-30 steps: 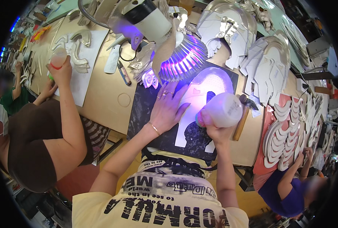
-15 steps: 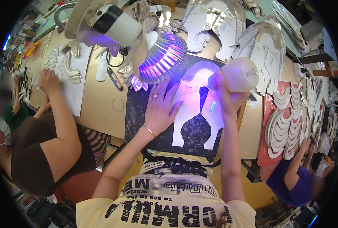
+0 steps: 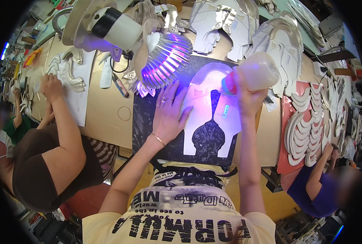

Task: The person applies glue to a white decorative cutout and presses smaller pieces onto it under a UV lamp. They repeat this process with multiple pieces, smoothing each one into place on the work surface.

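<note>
Pale panel (image 3: pixel 203 107): arch-shaped, two legs with a keyhole-shaped gap between them, lying on the dark board (image 3: pixel 144 126) at the near edge of my bench (image 3: pixel 107 118).
Left hand (image 3: pixel 167 114): my grip is empty, fingers spread apart, thumb resting at the panel's left side, fingertips up beneath the lamp (image 3: pixel 164 59).
Squeeze bottle (image 3: pixel 260 72): my right hand (image 3: pixel 248 97) is clamped round it; it is tilted, its coloured tip (image 3: pixel 228 84) by the panel's upper right side. I cannot tell whether the tip touches.
Just changed: a second ago I had the bottle lower, over the right leg and part of the gap; now it sits nearer the bench's far edge. I judge that this leaves the right leg open to my view.
Turquoise label (image 3: pixel 226 111): small, on the right leg, bearing characters; the bottle and my hand no longer cover it.
Shirt (image 3: pixel 173 213): bold, dark, legible lettering across my pale yellow front.
Bottle markings: too faint for me to read.
</note>
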A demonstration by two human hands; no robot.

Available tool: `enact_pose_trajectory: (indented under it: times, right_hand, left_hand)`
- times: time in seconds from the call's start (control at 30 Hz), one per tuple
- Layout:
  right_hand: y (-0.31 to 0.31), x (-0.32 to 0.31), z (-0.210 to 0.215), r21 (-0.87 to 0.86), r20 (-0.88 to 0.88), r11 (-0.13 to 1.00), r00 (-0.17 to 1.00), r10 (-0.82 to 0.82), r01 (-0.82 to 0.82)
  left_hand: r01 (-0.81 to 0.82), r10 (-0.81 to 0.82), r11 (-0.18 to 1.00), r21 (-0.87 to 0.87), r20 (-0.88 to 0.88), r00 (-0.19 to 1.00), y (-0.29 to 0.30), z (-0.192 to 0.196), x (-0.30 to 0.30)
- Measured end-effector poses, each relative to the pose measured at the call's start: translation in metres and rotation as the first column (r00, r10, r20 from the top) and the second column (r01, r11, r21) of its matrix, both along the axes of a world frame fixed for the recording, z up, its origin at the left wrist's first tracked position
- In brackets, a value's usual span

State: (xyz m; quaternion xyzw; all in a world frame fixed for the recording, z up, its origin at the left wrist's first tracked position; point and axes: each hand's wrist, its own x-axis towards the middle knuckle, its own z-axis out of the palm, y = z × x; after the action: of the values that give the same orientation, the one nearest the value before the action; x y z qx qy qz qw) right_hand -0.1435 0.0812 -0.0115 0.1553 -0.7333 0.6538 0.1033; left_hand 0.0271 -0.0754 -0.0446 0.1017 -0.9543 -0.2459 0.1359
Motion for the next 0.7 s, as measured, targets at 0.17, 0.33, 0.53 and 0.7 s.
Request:
enact_pose_trajectory:
  times: [0.17,0.33,0.53,0.7]
  right_hand:
    - [0.0108,-0.0153,0.0004,0.168,-0.170,0.985,0.985,-0.019,0.048]
    - [0.0082,-0.0090,-0.0019,0.299,-0.147,0.953,0.984,0.104,-0.056]
    - [0.0055,-0.0067,0.0010,0.343,-0.221,0.939,0.969,0.111,-0.029]
    - [0.0042,-0.0098,-0.0007,0.312,-0.290,0.950,0.951,0.105,-0.009]
  left_hand:
    - [0.003,-0.003,1.000,-0.008,-0.014,1.000,0.0001,-0.0006,-0.0001]
    - [0.003,-0.003,1.000,0.000,-0.011,1.000,-0.0008,0.0002,-0.0001]
    - [0.001,-0.001,1.000,-0.018,-0.015,1.000,0.0002,0.0011,-0.0004]
    - [0.001,-0.001,1.000,-0.006,-0.026,1.000,0.0004,0.0021,-0.0005]
